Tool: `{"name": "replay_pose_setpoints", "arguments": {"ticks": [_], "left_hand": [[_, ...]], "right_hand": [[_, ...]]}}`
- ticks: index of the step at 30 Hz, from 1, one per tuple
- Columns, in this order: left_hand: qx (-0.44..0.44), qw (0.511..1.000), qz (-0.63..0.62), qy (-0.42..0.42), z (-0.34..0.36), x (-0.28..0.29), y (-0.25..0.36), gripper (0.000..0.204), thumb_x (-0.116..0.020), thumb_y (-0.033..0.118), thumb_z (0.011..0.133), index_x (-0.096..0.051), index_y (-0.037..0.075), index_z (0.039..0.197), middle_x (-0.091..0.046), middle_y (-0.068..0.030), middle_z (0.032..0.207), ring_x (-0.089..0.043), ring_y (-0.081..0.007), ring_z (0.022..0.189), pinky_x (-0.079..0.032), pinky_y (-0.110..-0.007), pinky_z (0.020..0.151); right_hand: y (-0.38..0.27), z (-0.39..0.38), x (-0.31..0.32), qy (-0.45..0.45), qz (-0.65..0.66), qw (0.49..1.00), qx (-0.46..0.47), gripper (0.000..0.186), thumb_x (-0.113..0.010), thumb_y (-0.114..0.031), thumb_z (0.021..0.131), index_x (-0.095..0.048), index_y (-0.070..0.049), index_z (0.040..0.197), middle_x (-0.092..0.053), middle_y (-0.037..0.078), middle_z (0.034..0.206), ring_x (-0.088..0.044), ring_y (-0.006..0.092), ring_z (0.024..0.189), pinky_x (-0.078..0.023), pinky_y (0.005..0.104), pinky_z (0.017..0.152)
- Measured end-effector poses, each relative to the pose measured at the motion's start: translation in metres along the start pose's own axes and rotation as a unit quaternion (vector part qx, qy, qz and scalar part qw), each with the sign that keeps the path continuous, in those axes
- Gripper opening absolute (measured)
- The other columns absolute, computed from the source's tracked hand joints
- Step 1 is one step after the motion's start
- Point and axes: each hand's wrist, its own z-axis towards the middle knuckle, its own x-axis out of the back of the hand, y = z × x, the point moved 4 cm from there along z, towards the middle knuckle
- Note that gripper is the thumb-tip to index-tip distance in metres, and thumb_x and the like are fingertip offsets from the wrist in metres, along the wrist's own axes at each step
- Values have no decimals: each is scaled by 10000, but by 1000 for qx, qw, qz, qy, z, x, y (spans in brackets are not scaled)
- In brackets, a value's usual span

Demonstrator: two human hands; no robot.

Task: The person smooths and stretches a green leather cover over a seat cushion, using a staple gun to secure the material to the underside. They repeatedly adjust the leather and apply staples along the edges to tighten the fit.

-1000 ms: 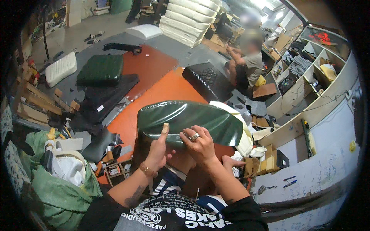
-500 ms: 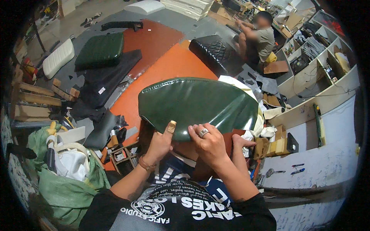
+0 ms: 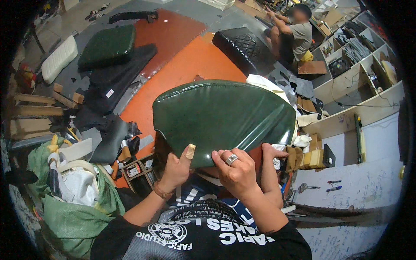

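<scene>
A glossy dark green seat cover [image 3: 216,117] is spread over a wide, curved pad in front of me. Stitching runs along its far edge, and creases fan out on its right side. At the near edge my left hand [image 3: 175,171] is closed on the material, its taped thumb sticking up and its fingers hidden below. To the right, my right hand [image 3: 236,171], with a ring on it, pinches the same edge between thumb and curled fingers. The underside of the seat is hidden from view. My bare foot [image 3: 273,151] lies beside its near right edge.
Beyond are an orange sheet [image 3: 186,65], a green cushion [image 3: 108,45], a white cushion [image 3: 60,60] and a black quilted seat [image 3: 242,50]. A seated person [image 3: 297,34] is at far right near shelving [image 3: 351,91]. A green sack [image 3: 78,216] stands left.
The view has shifted slightly, with distant things higher in the picture. Both hands keep hold of the near edge; my right fingers have curled a little more over it.
</scene>
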Motion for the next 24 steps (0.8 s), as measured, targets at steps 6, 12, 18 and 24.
{"name": "replay_pose_setpoints", "arguments": {"ticks": [6,12,18,24], "left_hand": [[-195,977,75,44,-15,1,-24,632,-728,38,870,-563,-12,1478,-630,-11,820,-574,-184,620,-413,-385,612],[-260,932,241,73,-16,19,-39,601,-718,41,887,-576,30,1471,-602,-1,752,-536,-172,561,-361,-367,527],[-29,988,103,115,9,39,-71,490,-654,373,1059,-662,-32,785,-506,-83,534,-493,-143,502,-402,-389,493],[-241,937,231,108,61,56,-74,437,-596,362,1093,-665,-16,1302,-737,-189,1114,-712,-267,955,-546,-431,849]], "right_hand": [[-8,2,0,4,28,999,-15,202,-746,-61,803,-758,-8,997,-657,47,839,-629,207,749,-502,354,629],[-16,6,-5,-10,19,1000,-11,146,-721,-80,827,-760,-6,947,-623,44,812,-616,212,765,-491,349,641],[-16,16,-24,-47,27,999,-6,144,-676,-133,793,-734,-41,888,-627,52,866,-611,231,830,-499,369,688],[-6,29,-59,-40,7,999,-26,135,-674,-183,838,-754,-74,833,-668,71,976,-610,263,995,-491,392,858]]}}
